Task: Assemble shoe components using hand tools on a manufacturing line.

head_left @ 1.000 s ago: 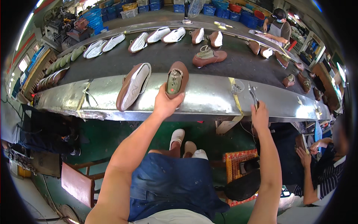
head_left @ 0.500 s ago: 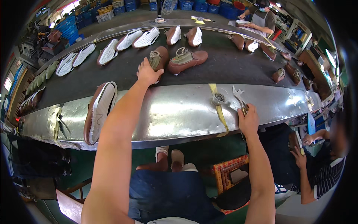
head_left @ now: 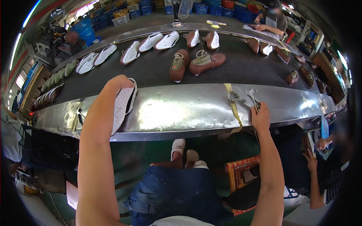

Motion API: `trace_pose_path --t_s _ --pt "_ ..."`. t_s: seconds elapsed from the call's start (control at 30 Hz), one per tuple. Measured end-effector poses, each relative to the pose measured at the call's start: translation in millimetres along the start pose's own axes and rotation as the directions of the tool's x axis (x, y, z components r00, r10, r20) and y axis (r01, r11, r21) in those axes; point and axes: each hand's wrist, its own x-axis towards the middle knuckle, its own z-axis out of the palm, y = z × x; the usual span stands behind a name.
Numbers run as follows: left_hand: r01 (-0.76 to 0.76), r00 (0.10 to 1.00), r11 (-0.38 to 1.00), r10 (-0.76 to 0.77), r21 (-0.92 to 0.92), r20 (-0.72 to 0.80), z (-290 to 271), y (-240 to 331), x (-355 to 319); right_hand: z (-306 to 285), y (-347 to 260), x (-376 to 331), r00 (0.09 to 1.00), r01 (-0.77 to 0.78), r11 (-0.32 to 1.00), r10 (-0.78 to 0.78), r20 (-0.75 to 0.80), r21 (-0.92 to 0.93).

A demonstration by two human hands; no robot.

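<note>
My left hand (head_left: 120, 81) is closed over the far end of a brown shoe lying with its white sole (head_left: 121, 110) up on the metal edge of the bench; most of its fingers are hidden. A pair of pliers (head_left: 252, 97) sits in my right hand (head_left: 261, 116), jaws pointing away over the metal, fingers wrapped round the handles. Just left of them stands a small clear cup (head_left: 234, 95) of tiny metal pieces. Beyond, on the dark belt, a green and brown shoe (head_left: 179, 64) stands beside its like (head_left: 206, 61), both soles down.
Several white-soled shoes (head_left: 130, 52) line the far side of the dark belt (head_left: 151, 71). A yellow strip (head_left: 235, 113) crosses the metal edge (head_left: 169, 109). Across the bench a person (head_left: 273, 24) works; another person's hand (head_left: 312, 162) holds a shoe at the right.
My left hand has let go of the green and brown shoe, come back left and nearer, and taken hold of the white-soled shoe. My right hand keeps the pliers. The view has shifted slightly.
</note>
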Motion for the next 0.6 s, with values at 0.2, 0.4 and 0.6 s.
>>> trace_pose_path --t_s 0.2,0.4,0.6 --pt "-0.397 0.903 0.758 0.423 -0.518 -0.074 -8.3 -2.9 -132.1 -8.1 4.9 -7.1 1.0 -0.026 0.999 0.026 0.014 -0.032" --pt "-0.58 0.737 0.09 0.481 -0.81 -0.474 84.4 -67.9 -325.3 -4.2 -1.5 -9.2 1.0 0.012 1.0 -0.012 0.012 -0.009" --pt "-0.076 0.907 -0.179 0.397 -0.981 -0.142 233.0 -72.2 -404.0 -18.9 -31.2 -85.4 0.99 0.139 0.975 -0.134 -0.04 0.171"
